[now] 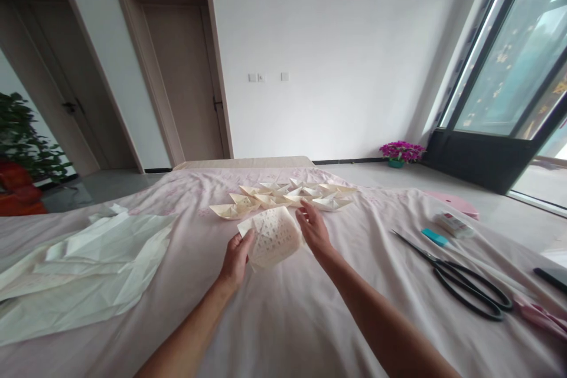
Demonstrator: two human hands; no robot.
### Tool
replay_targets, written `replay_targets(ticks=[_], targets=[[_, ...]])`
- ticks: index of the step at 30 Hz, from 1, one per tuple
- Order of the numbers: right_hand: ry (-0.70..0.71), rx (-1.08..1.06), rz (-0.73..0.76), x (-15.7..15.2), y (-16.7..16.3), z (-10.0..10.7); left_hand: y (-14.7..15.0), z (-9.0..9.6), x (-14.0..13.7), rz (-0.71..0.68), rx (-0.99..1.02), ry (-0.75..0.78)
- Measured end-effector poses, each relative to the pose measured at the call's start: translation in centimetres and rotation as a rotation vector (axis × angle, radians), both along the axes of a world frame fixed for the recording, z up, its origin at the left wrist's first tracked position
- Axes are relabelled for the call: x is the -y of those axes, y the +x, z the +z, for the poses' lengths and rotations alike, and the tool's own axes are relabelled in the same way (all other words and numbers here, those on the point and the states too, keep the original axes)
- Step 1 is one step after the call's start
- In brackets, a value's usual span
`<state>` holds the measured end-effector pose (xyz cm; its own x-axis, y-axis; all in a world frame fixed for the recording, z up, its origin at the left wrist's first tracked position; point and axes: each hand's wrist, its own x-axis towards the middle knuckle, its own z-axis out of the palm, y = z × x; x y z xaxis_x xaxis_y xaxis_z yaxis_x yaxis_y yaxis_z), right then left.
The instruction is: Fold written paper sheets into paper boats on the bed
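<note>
A creased, cream-coloured sheet of paper (275, 236) with rows of printed characters is held up over the bed-like surface, its right side curling. My left hand (238, 254) pinches its left edge between thumb and fingers. At the sheet's right edge is my right hand (313, 225), fingers bent and slightly apart; whether they touch the paper is hard to make out. Just beyond the sheet stand several folded paper boats (331, 204) in close rows, made of similar pale paper.
A pink-white cloth (186, 319) covers the surface. Crumpled pale sheets (101, 271) lie at left. Black-handled scissors (447, 269), a blue block (434, 237), a small white box (454, 224) and a pink disc (456, 205) lie at right. A dark object (550, 278) sits at the far right edge.
</note>
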<state>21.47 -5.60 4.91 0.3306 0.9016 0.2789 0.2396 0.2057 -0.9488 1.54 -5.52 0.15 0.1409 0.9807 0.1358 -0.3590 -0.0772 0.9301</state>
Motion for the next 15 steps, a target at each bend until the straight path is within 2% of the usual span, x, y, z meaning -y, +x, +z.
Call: replay_targets(ticks=[1,5,6,8,10,15], targets=[[-0.016,-0.003,0.02,-0.2,0.8,-0.5,-0.1,0.1,-0.3,-0.029,0.015,-0.016],[-0.174,-0.167,0.379,-0.3,2.1,-2.7,-0.2,0.1,-1.2,-0.14,0.014,-0.051],[-0.195,-0.212,0.419,-0.3,2.0,-3.2,-0.3,-0.1,-1.4,-0.149,0.003,-0.053],[-0.196,-0.268,0.395,-0.6,1.8,-4.3,-0.4,-0.6,-1.8,-0.135,-0.024,-0.048],[-0.177,-0.274,0.307,-1.1,1.6,-5.5,-0.5,-1.2,-2.2,-0.09,-0.068,-0.029],[-0.154,-0.231,0.19,-2.5,1.8,-7.6,-0.8,-2.9,-3.6,0.155,-0.293,0.055]])
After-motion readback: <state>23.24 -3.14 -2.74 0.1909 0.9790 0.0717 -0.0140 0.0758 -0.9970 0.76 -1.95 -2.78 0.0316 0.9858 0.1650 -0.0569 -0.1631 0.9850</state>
